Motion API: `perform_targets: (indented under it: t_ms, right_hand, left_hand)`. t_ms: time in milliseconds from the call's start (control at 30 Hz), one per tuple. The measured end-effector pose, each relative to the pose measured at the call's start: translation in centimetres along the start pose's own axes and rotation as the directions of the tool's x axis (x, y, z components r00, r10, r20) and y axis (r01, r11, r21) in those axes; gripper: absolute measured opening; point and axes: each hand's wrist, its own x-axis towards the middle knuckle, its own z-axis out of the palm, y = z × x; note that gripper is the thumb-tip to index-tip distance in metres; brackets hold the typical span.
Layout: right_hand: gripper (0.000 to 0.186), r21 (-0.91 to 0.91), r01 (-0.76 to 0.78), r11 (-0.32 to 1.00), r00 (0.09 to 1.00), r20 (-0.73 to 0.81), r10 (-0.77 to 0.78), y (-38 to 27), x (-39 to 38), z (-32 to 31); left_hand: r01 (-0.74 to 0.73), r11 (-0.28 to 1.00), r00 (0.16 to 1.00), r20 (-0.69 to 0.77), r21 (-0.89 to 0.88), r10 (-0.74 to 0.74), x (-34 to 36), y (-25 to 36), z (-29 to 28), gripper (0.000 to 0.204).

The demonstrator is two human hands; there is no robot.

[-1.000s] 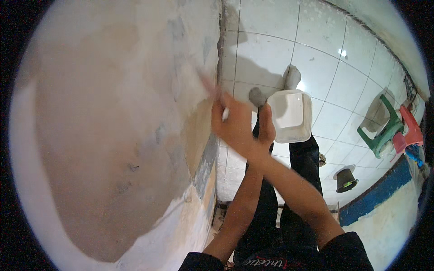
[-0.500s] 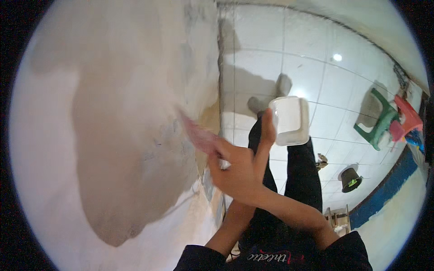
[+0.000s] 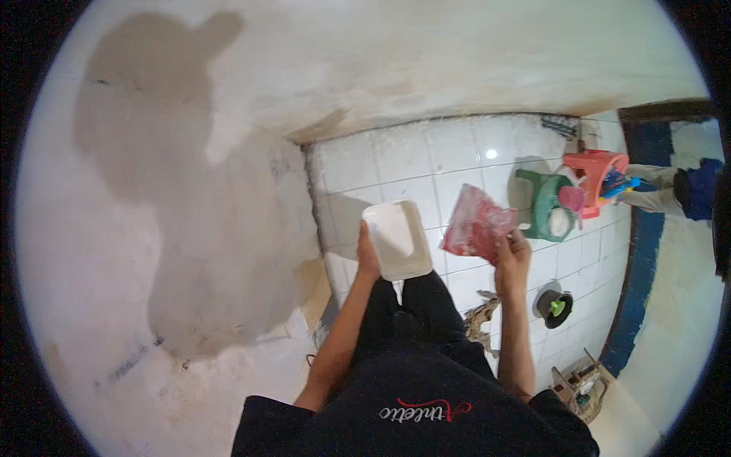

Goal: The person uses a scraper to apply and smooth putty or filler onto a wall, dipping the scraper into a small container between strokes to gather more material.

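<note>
My left hand [image 3: 368, 256] is closed on the left side of a white rectangular plastic tub [image 3: 415, 268], held above my legs. White paste-like stuff seems to lie inside it. To the right, my right hand [image 3: 513, 263] pinches one corner of a flat red putty spreader [image 3: 478, 238], thumb on top. Whitish smears cover much of the spreader. Tub and spreader are apart, with tiled floor showing between them.
A patchy plastered wall [image 3: 228, 251] rises at my left, another across the far side. A green stool [image 3: 542, 206] and a pink stool [image 3: 594, 164] stand at the right, near a black bucket [image 3: 554, 308]. A crumpled cloth [image 3: 480, 324] lies beside my legs. Lower right is a wooden rack [image 3: 582, 388].
My right hand has swung from the left wall over to the right, still holding the spreader. The tub has moved left with my left hand. My view has turned toward the far wall.
</note>
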Motion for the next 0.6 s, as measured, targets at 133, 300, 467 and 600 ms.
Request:
perform_targets:
  t_ms: [133,300,467,600]
  right_hand:
    - [0.021,-0.252,0.051,0.966,0.995,0.099,-0.027,-4.1,-1.9,-0.7]
    - [0.014,-0.462,0.323,0.826,0.943,0.230,-0.241,-7.9,-0.4,0.5]
    - [0.010,-0.710,0.416,0.568,0.906,0.266,-0.330,-11.2,1.3,1.0]
    - [0.011,-0.794,0.375,0.478,0.912,0.225,-0.342,-13.6,2.6,0.0]
  left_hand:
    - [-0.017,1.000,0.990,0.143,-0.011,0.018,-0.3,1.3,5.2,0.065]
    - [-0.083,0.994,0.972,0.227,0.072,0.065,-0.4,2.4,13.0,0.064]
    - [-0.115,0.981,0.981,0.173,0.154,0.088,0.6,1.4,16.2,0.065]
    - [-0.146,0.950,0.986,0.115,0.275,0.118,1.2,-0.4,19.5,0.065]
